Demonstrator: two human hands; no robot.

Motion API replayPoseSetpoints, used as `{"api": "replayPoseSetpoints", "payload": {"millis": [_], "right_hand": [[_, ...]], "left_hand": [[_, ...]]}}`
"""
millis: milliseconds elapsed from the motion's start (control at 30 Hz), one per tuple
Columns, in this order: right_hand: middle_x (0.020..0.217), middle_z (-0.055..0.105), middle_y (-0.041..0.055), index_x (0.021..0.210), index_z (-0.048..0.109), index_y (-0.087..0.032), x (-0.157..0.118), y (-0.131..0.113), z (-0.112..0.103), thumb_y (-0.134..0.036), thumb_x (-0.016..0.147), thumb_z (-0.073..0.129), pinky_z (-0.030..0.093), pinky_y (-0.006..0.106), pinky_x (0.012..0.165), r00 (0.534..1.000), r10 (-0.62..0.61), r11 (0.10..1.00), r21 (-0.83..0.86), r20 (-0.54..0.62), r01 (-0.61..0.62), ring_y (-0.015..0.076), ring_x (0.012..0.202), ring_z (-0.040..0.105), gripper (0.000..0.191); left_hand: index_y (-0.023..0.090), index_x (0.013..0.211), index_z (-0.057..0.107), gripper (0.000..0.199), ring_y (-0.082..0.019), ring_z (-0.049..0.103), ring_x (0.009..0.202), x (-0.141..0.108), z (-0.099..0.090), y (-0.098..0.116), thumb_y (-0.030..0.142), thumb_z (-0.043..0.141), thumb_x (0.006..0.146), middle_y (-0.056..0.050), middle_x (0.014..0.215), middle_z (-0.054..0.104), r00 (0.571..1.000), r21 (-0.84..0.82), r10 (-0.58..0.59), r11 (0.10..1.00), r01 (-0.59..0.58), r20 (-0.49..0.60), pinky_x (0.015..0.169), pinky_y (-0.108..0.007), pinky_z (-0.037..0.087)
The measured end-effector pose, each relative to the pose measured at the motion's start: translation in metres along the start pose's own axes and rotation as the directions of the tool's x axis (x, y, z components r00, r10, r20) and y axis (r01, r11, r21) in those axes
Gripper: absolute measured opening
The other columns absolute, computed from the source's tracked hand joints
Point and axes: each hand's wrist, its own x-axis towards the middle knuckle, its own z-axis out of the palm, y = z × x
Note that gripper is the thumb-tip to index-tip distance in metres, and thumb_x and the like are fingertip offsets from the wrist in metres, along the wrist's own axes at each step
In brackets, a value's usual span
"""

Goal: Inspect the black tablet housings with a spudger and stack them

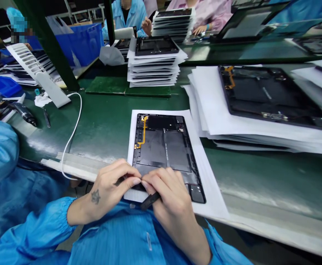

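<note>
An opened black tablet housing [174, 151] lies on a white paper sheet [212, 191] at the bench's front edge, an orange flex cable [143, 132] along its left side. Over its lower edge, my left hand [112, 180] is closed in a pinch; whatever its fingertips hold is too small to make out. My right hand [170, 191] meets it fingertip to fingertip, closed around a black flat-ended tool [150, 201] that sticks out below the palm. Its other end is hidden by my fingers.
Stacks of tablet housings between paper sheets [156, 70] stand behind and to the right [276, 95]. Left are a white lamp-like stand [50, 86], its white cable [78, 117] and a dark electric screwdriver [24, 113]. A person's blue sleeve [0, 151] is close on my left.
</note>
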Motion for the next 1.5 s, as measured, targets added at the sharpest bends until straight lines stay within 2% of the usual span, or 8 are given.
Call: {"api": "replayPoseSetpoints", "payload": {"millis": [133,233,500,733,1033,1267,1400,1500], "right_hand": [[0.089,0.068,0.0047,0.100,0.065,-0.016,-0.001,0.000,-0.004,-0.009,0.099,0.051,0.033,0.035,0.070,0.999,-0.046,0.997,-0.068,-0.010,0.046,0.0185,0.081,0.050,0.016],[0.101,0.073,0.0068,0.117,0.065,-0.016,-0.003,0.003,-0.009,-0.015,0.101,0.052,0.036,0.036,0.071,0.993,-0.111,0.986,-0.119,0.044,0.115,0.0203,0.086,0.053,0.021],[0.107,0.073,0.0080,0.117,0.066,-0.012,-0.008,0.009,-0.009,-0.013,0.103,0.045,0.033,0.038,0.070,0.960,-0.224,0.955,-0.158,0.171,0.251,0.0215,0.084,0.049,0.025],[0.100,0.069,0.0078,0.114,0.064,-0.014,-0.011,0.010,-0.009,-0.010,0.099,0.055,0.041,0.035,0.076,0.994,-0.099,0.994,-0.030,0.045,0.100,0.0196,0.089,0.052,0.018],[0.098,0.072,0.0069,0.110,0.068,-0.016,-0.007,0.005,-0.006,-0.010,0.097,0.055,0.041,0.036,0.073,0.995,-0.084,0.991,-0.099,0.058,0.090,0.0207,0.086,0.054,0.020],[0.087,0.068,0.0062,0.093,0.065,-0.017,0.003,-0.002,0.000,-0.007,0.098,0.049,0.035,0.036,0.069,0.993,-0.110,0.984,-0.136,0.054,0.116,0.0201,0.079,0.049,0.020],[0.081,0.066,0.0038,0.091,0.063,-0.018,0.006,0.002,0.001,-0.007,0.097,0.054,0.036,0.035,0.069,0.999,-0.030,0.999,0.039,0.029,0.029,0.0186,0.078,0.050,0.016],[0.081,0.066,0.0025,0.090,0.063,-0.019,0.007,0.003,0.000,-0.009,0.098,0.054,0.036,0.035,0.070,1.000,0.000,0.996,0.089,0.021,-0.002,0.0179,0.078,0.052,0.015]], "left_hand": [[0.017,0.095,0.064,0.009,-0.013,0.061,0.077,0.004,-0.004,-0.003,0.016,0.057,0.101,-0.002,0.084,0.068,0.994,0.121,0.110,0.987,-0.109,0.002,0.071,-0.024,0.047],[0.016,0.095,0.062,0.010,-0.015,0.058,0.076,0.003,-0.010,-0.008,0.015,0.054,0.102,-0.004,0.084,0.067,0.975,0.278,0.207,0.935,-0.221,0.078,0.072,-0.027,0.047],[0.014,0.106,0.060,0.011,-0.018,0.053,0.079,-0.014,-0.020,-0.018,0.010,0.051,0.100,-0.007,0.089,0.066,0.925,0.454,0.271,0.811,-0.369,0.267,0.073,-0.032,0.046],[0.015,0.105,0.061,0.010,-0.015,0.059,0.083,-0.006,-0.021,-0.012,0.012,0.053,0.101,-0.005,0.091,0.067,0.969,0.332,0.184,0.915,-0.229,0.163,0.077,-0.027,0.049],[0.017,0.095,0.057,0.015,-0.017,0.054,0.081,0.001,-0.016,-0.012,0.017,0.045,0.104,-0.004,0.088,0.061,0.957,0.252,0.079,0.956,-0.152,0.278,0.075,-0.029,0.045],[0.020,0.093,0.056,0.012,-0.011,0.054,0.070,0.007,-0.020,0.004,0.022,0.051,0.103,0.001,0.082,0.059,0.951,0.119,-0.156,0.985,0.128,0.267,0.065,-0.022,0.044],[0.019,0.103,0.063,0.007,-0.014,0.061,0.080,0.000,-0.016,0.001,0.020,0.056,0.101,-0.003,0.090,0.066,0.996,0.089,-0.053,0.995,0.046,0.076,0.072,-0.025,0.049],[0.019,0.106,0.065,0.009,-0.015,0.063,0.082,-0.006,-0.010,-0.003,0.019,0.061,0.099,-0.004,0.090,0.068,0.998,0.088,0.052,0.995,-0.049,-0.030,0.073,-0.027,0.052]]}}
